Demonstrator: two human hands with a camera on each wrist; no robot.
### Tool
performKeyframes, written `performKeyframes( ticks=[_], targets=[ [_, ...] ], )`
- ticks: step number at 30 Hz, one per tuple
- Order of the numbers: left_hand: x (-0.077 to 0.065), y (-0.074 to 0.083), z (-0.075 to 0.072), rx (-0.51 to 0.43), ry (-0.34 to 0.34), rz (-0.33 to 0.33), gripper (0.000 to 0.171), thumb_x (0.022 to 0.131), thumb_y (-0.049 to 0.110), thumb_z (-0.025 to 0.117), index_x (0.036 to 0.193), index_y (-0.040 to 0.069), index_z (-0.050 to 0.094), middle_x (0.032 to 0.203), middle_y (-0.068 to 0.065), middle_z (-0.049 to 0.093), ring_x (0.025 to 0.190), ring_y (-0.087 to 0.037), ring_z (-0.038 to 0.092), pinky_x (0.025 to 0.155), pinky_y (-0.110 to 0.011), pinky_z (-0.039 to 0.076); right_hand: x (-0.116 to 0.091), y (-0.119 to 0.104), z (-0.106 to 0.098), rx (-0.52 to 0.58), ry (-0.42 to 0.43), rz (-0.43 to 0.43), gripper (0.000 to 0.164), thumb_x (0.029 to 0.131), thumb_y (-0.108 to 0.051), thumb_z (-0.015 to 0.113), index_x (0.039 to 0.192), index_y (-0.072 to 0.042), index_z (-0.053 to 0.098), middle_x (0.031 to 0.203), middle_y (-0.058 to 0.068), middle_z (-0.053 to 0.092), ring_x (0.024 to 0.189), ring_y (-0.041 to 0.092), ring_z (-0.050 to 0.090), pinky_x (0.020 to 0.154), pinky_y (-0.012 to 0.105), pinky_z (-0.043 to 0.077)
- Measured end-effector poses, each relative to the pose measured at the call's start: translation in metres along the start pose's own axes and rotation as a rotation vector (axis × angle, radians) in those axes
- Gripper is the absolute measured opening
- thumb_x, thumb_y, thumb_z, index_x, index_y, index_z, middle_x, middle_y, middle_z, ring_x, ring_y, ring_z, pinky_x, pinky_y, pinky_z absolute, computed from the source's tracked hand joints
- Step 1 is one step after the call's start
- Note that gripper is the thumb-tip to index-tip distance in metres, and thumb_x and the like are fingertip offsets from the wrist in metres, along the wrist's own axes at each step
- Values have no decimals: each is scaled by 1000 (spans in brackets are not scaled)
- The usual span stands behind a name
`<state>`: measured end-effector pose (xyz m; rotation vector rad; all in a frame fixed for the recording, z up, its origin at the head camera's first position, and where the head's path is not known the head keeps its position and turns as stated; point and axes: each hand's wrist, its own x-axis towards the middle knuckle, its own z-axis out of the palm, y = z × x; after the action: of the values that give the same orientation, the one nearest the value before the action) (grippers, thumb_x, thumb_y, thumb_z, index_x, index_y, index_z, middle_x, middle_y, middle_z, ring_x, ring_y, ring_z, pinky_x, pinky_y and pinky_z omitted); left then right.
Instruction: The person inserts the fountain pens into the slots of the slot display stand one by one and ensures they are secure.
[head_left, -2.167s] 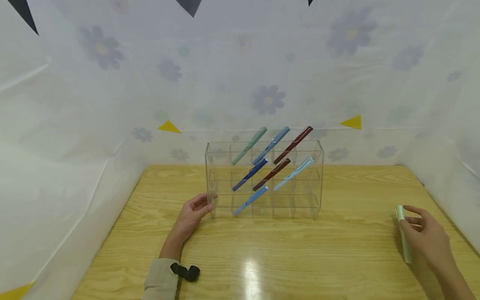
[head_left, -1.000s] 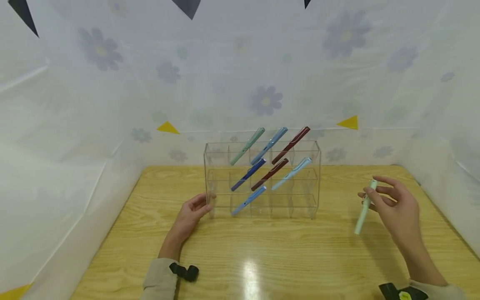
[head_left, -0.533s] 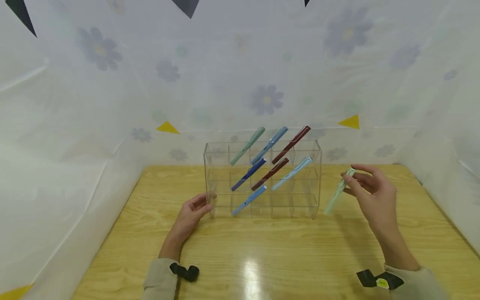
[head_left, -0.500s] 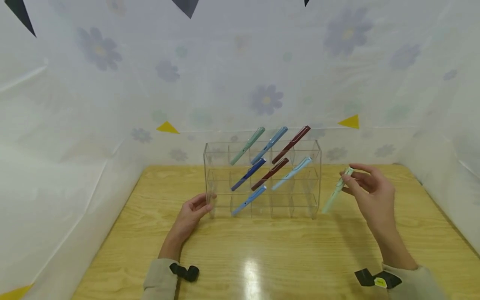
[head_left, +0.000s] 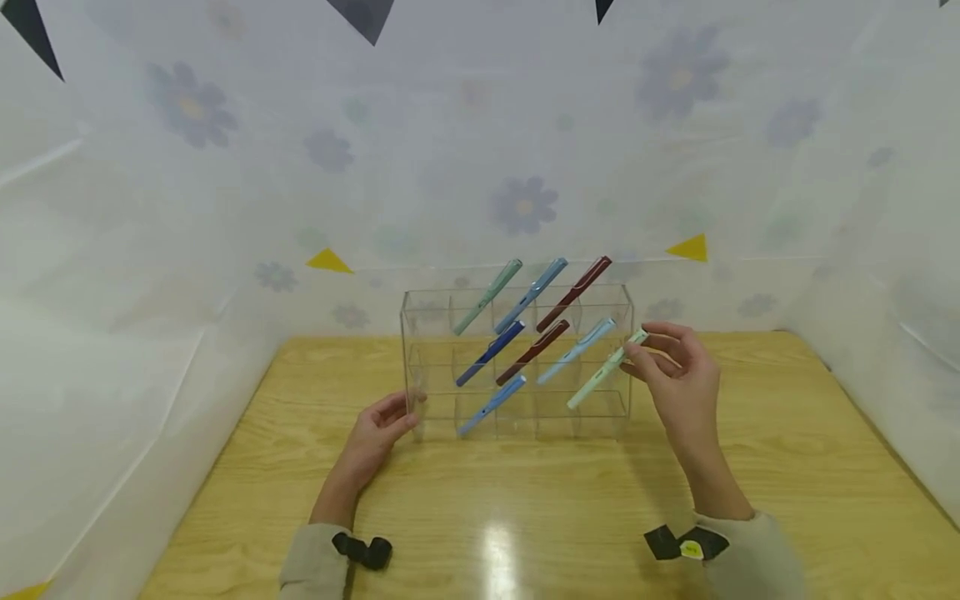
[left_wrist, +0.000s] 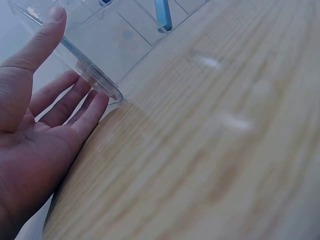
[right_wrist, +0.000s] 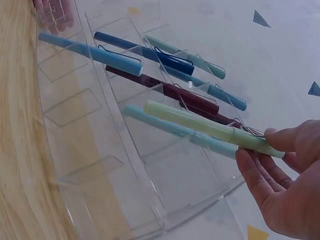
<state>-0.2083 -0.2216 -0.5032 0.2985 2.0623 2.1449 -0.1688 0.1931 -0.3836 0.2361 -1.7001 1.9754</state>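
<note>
A clear acrylic pen rack (head_left: 517,421) with tiered compartments stands on the table, several pens slanting in it. My left hand (head_left: 377,433) holds the rack's left end, thumb at the front and fingers behind the side panel. Between thumb and fingers, my right hand (head_left: 678,375) pinches a pale green pen (head_left: 603,372) near its clip end. That pen slants in front of the middle tier's right part, beside a light blue pen (head_left: 577,350). In the right wrist view the pale green pen (right_wrist: 200,122) overlaps the light blue one; whether it touches the rack I cannot tell.
The top tier holds a green pen (head_left: 487,297), a blue pen (head_left: 532,296) and a dark red pen (head_left: 574,293). Below are a dark blue pen (head_left: 491,353), another dark red pen (head_left: 533,352) and a lower blue pen (head_left: 492,406). White flowered sheeting (head_left: 450,150) surrounds the wooden table (head_left: 435,517).
My right hand has lifted the pale green pen from the table's right side and carried it left to the rack, tilting it. My left hand has stayed at the rack's left end.
</note>
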Motion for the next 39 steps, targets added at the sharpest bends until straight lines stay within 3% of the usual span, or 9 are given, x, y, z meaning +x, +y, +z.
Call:
performKeyframes(
  ticks=[7, 15, 20, 27, 34, 39],
  targets=[
    [1, 0, -1, 7, 8, -15, 51, 100, 6, 67, 147, -4, 51, 146, -23, 55, 138, -27, 50, 99, -24, 50, -5, 20, 28, -21, -20, -40, 35, 92, 7, 73, 121, 18, 56, 101, 18, 66, 80, 21, 75, 73, 41, 60],
    [4, -2, -3, 21, 23, -36, 53, 100, 8, 69, 148, -3, 50, 147, -22, 54, 139, -29, 49, 98, -23, 50, -18, 35, 43, -61, -12, -54, 28, 91, 6, 74, 115, 13, 62, 98, 22, 68, 79, 25, 75, 72, 37, 61],
    [1, -1, -3, -4, 3, -22, 52, 99, 8, 69, 147, -3, 51, 147, -22, 54, 140, -32, 47, 99, -23, 50, -26, 40, 52, -128, -33, -62, 22, 91, 4, 75, 110, 10, 65, 95, 26, 70, 77, 17, 74, 69, 31, 61],
    [0, -2, -3, -20, -12, -1, 50, 101, 5, 66, 148, -3, 51, 147, -24, 54, 141, -33, 46, 100, -23, 50, -33, 50, 58, -137, -63, -56, 18, 90, 5, 76, 105, 9, 67, 95, 28, 71, 75, 14, 74, 68, 32, 61],
    [1, -2, -2, -29, -20, 20, 48, 101, 1, 64, 146, -4, 52, 146, -26, 54, 139, -33, 48, 99, -24, 50, -35, 58, 57, -136, -74, -19, 16, 89, 6, 76, 103, 9, 67, 95, 27, 70, 77, 26, 75, 68, 33, 61],
    [2, -1, -1, -37, -25, 28, 48, 100, 4, 66, 146, -4, 53, 144, -26, 55, 136, -32, 52, 98, -24, 51, -36, 64, 58, -140, -117, -9, 15, 92, 5, 73, 106, 10, 68, 98, 28, 71, 80, 22, 75, 69, 36, 61]
  ],
)
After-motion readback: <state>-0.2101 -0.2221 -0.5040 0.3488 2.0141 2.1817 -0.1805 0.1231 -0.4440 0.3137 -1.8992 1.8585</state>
